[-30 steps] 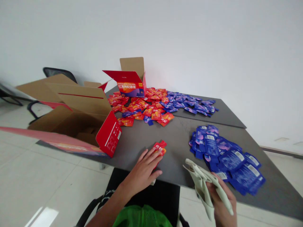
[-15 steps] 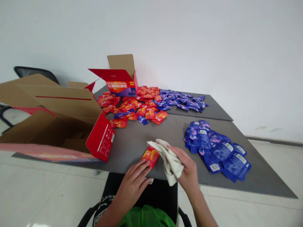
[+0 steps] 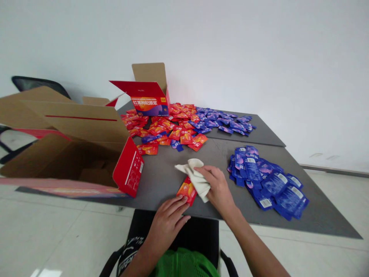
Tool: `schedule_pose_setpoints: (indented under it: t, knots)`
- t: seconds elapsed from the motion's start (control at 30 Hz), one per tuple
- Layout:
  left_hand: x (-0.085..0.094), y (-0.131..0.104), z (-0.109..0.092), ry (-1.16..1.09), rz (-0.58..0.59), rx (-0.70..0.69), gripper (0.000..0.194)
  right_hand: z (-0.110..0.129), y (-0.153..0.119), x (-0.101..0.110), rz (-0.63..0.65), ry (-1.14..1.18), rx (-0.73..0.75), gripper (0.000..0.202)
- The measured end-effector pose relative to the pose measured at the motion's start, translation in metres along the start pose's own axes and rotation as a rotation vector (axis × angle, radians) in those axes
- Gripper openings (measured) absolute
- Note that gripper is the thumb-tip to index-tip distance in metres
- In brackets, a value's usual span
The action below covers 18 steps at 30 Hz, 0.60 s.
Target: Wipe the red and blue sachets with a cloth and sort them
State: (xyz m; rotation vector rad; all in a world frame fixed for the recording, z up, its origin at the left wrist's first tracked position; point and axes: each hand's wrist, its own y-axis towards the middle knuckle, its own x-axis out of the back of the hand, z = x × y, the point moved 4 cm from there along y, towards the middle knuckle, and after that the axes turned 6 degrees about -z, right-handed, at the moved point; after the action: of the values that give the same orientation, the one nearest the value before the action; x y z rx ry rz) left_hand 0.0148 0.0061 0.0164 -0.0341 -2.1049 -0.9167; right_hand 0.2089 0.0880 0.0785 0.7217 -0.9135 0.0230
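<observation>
A red-and-orange sachet point(image 3: 187, 190) lies on the grey table near its front edge, its right part covered by a cloth. My left hand point(image 3: 170, 219) rests its outstretched fingertips on the sachet's lower left side, with the thumb apart below. In my right hand point(image 3: 217, 188) a bunched cream cloth point(image 3: 197, 179) is gripped, and it touches the top of the sachet. To the right of that hand lies a loose pile of blue sachets point(image 3: 265, 181), some with white barcode labels up.
A large open carton point(image 3: 128, 167) stands at the left, flaps up. Behind, a smaller open red box point(image 3: 150, 105) stands by heaped red sachets point(image 3: 173, 127) and blue-purple sachets point(image 3: 221, 121). The grey table point(image 3: 325, 215) ends close to my lap; a white wall stands behind.
My right hand has brought the cloth down and left onto the red sachet, from beside it. My left hand stays on the sachet. The view has shifted slightly.
</observation>
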Motion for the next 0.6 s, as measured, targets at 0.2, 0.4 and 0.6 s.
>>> schedule_pose_setpoints:
  t: [0.2, 0.4, 0.6]
  knots:
    - [0.001, 0.001, 0.000, -0.023, -0.005, 0.025, 0.023, 0.010, -0.013, -0.019, 0.179, 0.016, 0.096, 0.048]
    - [0.002, 0.000, 0.001, -0.006, -0.051, 0.020, 0.026, -0.023, 0.018, 0.004, -0.011, -0.059, 0.004, 0.039]
    - [0.002, 0.001, 0.001, -0.013, 0.000, 0.050, 0.017, 0.035, -0.019, -0.017, 0.195, 0.120, 0.177, 0.049]
